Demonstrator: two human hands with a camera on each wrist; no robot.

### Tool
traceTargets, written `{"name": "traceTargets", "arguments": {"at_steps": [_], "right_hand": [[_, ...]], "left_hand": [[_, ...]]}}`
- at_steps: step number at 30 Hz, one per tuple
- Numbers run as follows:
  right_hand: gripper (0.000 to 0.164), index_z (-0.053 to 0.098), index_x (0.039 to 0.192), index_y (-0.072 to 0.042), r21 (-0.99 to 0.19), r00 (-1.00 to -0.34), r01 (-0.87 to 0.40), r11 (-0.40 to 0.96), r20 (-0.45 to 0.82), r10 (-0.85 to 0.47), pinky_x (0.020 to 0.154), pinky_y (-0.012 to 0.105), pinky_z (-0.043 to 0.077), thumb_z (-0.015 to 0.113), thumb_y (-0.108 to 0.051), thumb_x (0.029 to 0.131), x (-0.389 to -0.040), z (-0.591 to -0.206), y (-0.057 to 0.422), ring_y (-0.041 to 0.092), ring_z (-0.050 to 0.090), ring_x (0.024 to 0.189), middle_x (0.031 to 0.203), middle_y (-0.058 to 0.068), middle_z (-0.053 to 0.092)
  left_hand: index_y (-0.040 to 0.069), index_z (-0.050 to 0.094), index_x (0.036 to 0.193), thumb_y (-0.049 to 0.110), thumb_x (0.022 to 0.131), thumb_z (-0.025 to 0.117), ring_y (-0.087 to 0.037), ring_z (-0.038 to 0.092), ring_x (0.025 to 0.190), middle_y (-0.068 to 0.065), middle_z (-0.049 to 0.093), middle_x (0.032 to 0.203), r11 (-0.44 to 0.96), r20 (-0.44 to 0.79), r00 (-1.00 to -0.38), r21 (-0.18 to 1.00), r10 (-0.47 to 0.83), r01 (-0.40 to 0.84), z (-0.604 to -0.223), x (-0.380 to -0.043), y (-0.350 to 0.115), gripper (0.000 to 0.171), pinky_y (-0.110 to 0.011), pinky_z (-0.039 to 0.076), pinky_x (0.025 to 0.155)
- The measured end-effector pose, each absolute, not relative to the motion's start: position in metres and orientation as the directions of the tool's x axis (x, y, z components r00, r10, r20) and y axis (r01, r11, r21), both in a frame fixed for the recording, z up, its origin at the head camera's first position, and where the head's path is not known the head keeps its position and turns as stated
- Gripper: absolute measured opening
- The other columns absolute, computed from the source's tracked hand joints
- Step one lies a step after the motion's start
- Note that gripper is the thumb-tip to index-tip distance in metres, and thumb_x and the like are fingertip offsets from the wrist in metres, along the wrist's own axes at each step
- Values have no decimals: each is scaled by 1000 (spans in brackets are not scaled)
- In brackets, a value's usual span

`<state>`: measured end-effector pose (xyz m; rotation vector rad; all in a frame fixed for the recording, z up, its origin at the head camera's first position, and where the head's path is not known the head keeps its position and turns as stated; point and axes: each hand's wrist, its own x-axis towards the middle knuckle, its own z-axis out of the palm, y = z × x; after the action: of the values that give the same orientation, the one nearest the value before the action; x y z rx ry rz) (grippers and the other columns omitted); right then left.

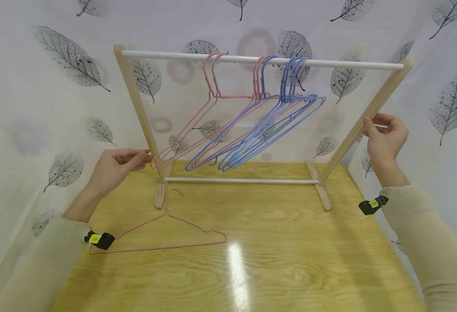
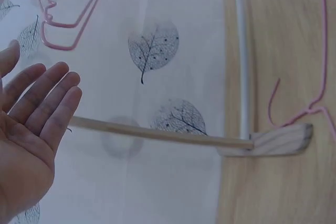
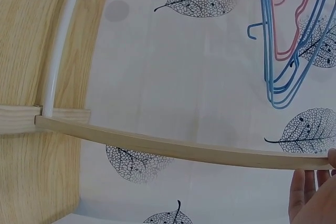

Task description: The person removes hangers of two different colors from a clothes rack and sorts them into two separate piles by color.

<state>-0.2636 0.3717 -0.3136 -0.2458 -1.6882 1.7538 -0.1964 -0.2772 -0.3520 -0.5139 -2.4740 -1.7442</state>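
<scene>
A wooden clothes rack with a white top rail (image 1: 337, 64) carries several pink hangers (image 1: 188, 124) and blue hangers (image 1: 279, 130). My right hand (image 1: 386, 136) pinches the rack's right post (image 1: 353, 136), thumb on the near side, fingers behind; the right wrist view shows the same post (image 3: 184, 149) between them. At the left post (image 1: 138, 102), my left hand (image 1: 115, 171) has its fingertips right at the wood, beside the pink hangers' lower corners. Its fingers (image 2: 47, 98) are extended in the left wrist view. Below lies a loose pink hanger (image 1: 166, 248), flat on the table.
The rack's feet (image 1: 319, 186) stand on the wooden table (image 1: 283, 260) toward its back edge, joined by a lower white rail (image 1: 240, 180). A leaf-patterned curtain (image 1: 37, 130) encloses the back and both sides. The loose hanger's hook lies close to the left foot (image 1: 160, 195).
</scene>
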Motion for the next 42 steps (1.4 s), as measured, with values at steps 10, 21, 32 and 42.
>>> {"name": "traceTargets", "arguments": {"at_steps": [10, 21, 32, 42], "right_hand": [[15, 73, 95, -12, -928, -737, -368, 61, 331, 589, 66, 10, 63, 80, 0, 90, -264, -314, 370, 5, 70, 76, 93, -2, 68], [14, 72, 97, -15, -934, -740, -344, 96, 332, 584, 67, 10, 62, 80, -4, 92, -266, -315, 370, 5, 68, 78, 96, -4, 67], [15, 72, 99, -16, -935, -737, -331, 128, 341, 583, 67, 8, 61, 79, -5, 92, -265, -315, 371, 4, 67, 79, 97, -5, 67], [15, 72, 98, -17, -932, -736, -332, 149, 354, 577, 67, 8, 61, 78, -5, 93, -265, -315, 371, 4, 66, 79, 97, -6, 66]], "left_hand": [[-3, 70, 134, 31, 109, 62, 7, 74, 95, 30, 77, 101, 393, 167, -956, 884, 242, 254, -340, -212, -242, 43, -11, 62, 80], [-6, 73, 125, 23, 104, 69, 2, 77, 94, 22, 80, 98, 326, 203, -949, 904, 241, 276, -338, -231, -216, 36, -14, 65, 84], [-9, 74, 120, 17, 100, 75, 3, 75, 76, 27, 77, 86, 294, 250, -960, 915, 127, 278, -331, -232, -213, 32, -12, 62, 65], [-7, 74, 123, 9, 102, 71, 0, 79, 84, 19, 81, 92, 163, 283, -957, 943, 68, 290, -322, -222, -222, 27, -18, 65, 79]]}}
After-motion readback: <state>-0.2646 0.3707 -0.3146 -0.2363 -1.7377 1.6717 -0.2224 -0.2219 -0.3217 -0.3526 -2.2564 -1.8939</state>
